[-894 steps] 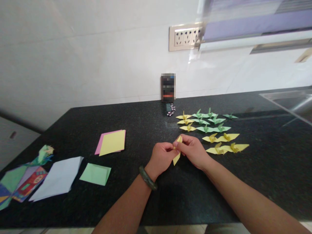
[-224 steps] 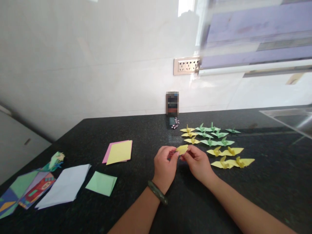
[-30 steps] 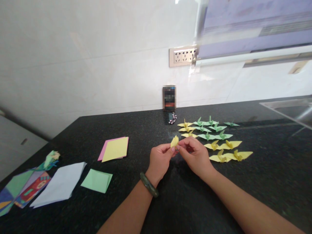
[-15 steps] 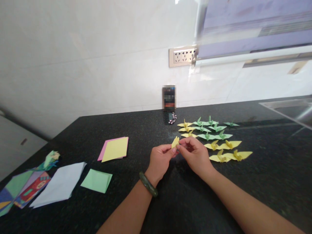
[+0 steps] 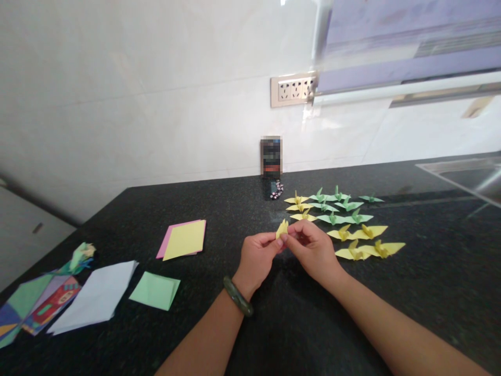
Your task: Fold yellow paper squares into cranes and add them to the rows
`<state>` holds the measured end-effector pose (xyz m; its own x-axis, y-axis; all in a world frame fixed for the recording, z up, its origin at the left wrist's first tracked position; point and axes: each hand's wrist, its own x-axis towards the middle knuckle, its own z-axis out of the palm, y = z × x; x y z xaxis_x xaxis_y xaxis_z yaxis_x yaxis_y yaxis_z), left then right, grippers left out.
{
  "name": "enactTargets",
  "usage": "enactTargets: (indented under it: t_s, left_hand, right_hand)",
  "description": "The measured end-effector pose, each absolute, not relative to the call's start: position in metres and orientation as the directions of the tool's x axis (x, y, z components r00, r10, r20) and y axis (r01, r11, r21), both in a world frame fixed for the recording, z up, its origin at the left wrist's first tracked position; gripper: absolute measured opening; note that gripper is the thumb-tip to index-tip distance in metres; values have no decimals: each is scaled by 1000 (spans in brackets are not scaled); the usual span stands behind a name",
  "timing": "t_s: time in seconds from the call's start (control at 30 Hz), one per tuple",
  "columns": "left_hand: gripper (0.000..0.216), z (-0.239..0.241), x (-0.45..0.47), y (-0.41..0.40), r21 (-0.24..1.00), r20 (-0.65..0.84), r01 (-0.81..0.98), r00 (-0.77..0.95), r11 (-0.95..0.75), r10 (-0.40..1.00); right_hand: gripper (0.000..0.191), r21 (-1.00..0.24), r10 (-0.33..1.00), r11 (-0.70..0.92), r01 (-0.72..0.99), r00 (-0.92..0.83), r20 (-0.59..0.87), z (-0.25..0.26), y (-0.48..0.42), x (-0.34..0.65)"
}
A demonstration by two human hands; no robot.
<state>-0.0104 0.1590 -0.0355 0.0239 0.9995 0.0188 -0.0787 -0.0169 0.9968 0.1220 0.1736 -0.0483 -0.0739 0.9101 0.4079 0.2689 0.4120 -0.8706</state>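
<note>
A small folded yellow paper piece point(image 5: 281, 228) is pinched between both hands, held just above the black counter point(image 5: 250, 313). My left hand point(image 5: 256, 258), with a green bangle on its wrist, grips the piece from the left with closed fingers. My right hand point(image 5: 313, 248) pinches it from the right. Just right of the hands, several finished yellow paper cranes point(image 5: 362, 241) and green paper cranes point(image 5: 340, 204) lie in rows.
A yellow sheet on a pink one point(image 5: 183, 239), a green sheet point(image 5: 155, 290), a pale sheet point(image 5: 94, 296) and patterned papers point(image 5: 35, 300) lie at the left. A blurred dark object point(image 5: 271, 155) leans on the wall, below a socket strip point(image 5: 293, 90). A sink edge point(image 5: 462, 172) shows far right.
Over the last second almost nothing moved; both hands stay pinched on the yellow piece. Compared with 30 s ago, the piece is folded smaller.
</note>
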Motion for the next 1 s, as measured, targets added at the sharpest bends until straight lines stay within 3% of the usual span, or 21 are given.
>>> enactTargets:
  t_s: [0.23,0.37,0.5,0.7,1.0]
  left_hand:
    - [21,-33,-16,161,996,-36,-75,104,44,994]
    - [21,-31,-18,161,986,-89,-130,123,105,988]
    - [22,-33,-21,162,965,-131,-205,161,163,978]
    - [19,-34,-26,163,916,-150,-329,249,230,957]
    - [21,-30,-23,163,875,-193,-403,216,268,957]
  right_hand:
    - [5,-840,866,499,212,-100,490,-47,177,125]
    - [8,-684,728,685,251,-211,652,-40,178,129]
    - [13,-531,615,787,314,-322,720,-37,179,135]
    - [18,-392,513,855,340,-439,737,-38,182,139]
    - [18,-332,500,860,387,-514,697,-39,183,142]
